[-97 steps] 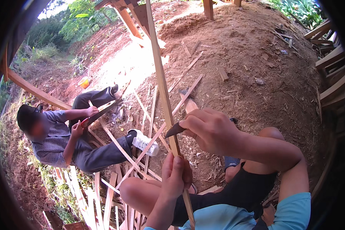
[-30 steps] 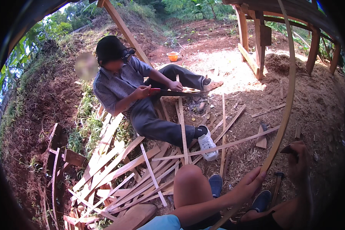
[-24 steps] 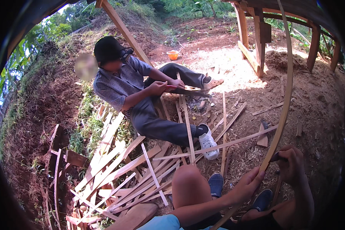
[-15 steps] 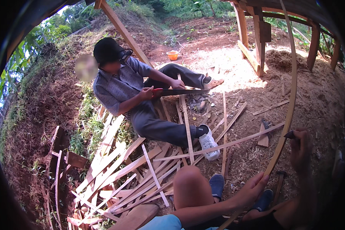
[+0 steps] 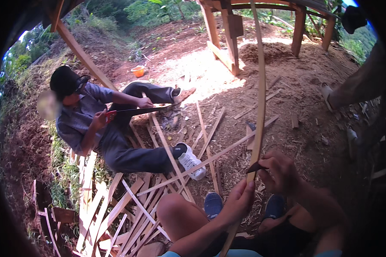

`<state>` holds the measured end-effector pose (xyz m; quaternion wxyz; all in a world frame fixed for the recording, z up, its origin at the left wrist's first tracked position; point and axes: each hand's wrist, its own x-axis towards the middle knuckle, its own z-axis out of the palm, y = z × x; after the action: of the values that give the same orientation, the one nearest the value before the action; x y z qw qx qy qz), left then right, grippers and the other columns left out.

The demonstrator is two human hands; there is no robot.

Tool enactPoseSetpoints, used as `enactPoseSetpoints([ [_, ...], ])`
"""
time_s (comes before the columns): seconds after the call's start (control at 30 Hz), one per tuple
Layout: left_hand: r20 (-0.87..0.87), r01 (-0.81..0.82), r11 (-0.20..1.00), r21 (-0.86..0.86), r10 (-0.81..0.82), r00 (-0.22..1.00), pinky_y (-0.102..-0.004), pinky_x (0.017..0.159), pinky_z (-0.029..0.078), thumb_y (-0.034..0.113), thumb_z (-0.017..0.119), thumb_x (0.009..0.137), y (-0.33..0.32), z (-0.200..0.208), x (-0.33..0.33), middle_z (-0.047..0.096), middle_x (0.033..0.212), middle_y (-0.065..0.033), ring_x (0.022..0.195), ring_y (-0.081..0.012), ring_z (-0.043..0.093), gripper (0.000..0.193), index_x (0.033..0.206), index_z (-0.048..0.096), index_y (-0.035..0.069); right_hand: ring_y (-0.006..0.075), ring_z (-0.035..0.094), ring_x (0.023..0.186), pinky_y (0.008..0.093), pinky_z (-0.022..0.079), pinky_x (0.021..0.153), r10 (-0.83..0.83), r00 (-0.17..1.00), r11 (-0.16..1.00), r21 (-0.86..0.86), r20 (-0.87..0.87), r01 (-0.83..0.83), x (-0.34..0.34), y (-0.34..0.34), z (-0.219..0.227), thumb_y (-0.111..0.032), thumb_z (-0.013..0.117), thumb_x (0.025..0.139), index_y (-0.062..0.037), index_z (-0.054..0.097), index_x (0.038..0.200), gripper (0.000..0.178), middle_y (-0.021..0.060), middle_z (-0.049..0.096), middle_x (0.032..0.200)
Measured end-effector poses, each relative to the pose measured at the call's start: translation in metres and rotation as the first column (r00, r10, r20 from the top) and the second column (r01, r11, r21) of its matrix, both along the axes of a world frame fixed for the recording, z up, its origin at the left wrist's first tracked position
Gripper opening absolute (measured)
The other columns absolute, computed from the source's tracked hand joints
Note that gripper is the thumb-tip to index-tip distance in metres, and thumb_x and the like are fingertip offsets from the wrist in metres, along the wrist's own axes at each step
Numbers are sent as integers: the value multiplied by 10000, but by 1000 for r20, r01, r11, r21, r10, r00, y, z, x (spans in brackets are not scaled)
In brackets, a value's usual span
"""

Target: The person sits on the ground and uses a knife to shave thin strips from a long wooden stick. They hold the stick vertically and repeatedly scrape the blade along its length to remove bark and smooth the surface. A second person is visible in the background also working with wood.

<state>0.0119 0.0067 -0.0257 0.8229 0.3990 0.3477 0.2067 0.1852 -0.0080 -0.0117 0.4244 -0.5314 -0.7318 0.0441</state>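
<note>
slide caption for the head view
Left hand grips a long wooden strip; right hand holds a dark blade across it.

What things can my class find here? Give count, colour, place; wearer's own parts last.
Long strip: one, tan wood, through centre
Small blade: one, dark, across the long strip
Co-worker: one, grey shirt, seated left
Saw: one, dark, red-handled, with co-worker
Bowl: one, orange, upper left
Loose strips: many, pale, lower left
Wooden frame: one, brown, top centre
Bystander: one, colour unclear, right edge
Wearer's shoes: two, dark blue, below centre
Left hand: one, bare, holding long strip
Right hand: one, bare, holding small blade
</note>
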Motion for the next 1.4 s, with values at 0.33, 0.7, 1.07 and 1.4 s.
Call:
enactPoseSetpoints([
  [0.33,-118,55,997,61,-47,992,-208,297,274,342,377,980,-6,6,8,413,538,-12,335,-83,351,262,866,412,109,291,596,673,384,479,580,-132,991,991,-10,19,132,19,-3,0,-107,627,790,-48,533,855,129,95,553,741],
  [0.7,-57,59,995,78,-55,997,-215,289,250,357,361,981,-10,10,4,373,508,-15,322,-83,313,288,847,385,103,280,583,648,386,458,563,-84,994,996,-29,-66,82,22,-10,10,-101,629,797,-47,546,858,117,97,545,726],
  [1.07,-72,67,983,172,-55,996,-208,288,275,346,360,983,-21,13,3,377,502,-12,316,-80,333,278,867,377,93,293,593,666,376,470,570,-193,981,981,-11,22,193,27,-11,22,-50,651,772,-23,551,879,149,114,576,784],
  [1.4,-65,99,984,151,-90,994,-207,300,282,329,355,986,-26,12,-2,395,515,-18,318,-88,344,256,885,376,94,273,562,590,394,444,528,-281,960,959,-19,5,281,28,-8,23,-99,619,799,-64,486,818,139,79,524,707],
])
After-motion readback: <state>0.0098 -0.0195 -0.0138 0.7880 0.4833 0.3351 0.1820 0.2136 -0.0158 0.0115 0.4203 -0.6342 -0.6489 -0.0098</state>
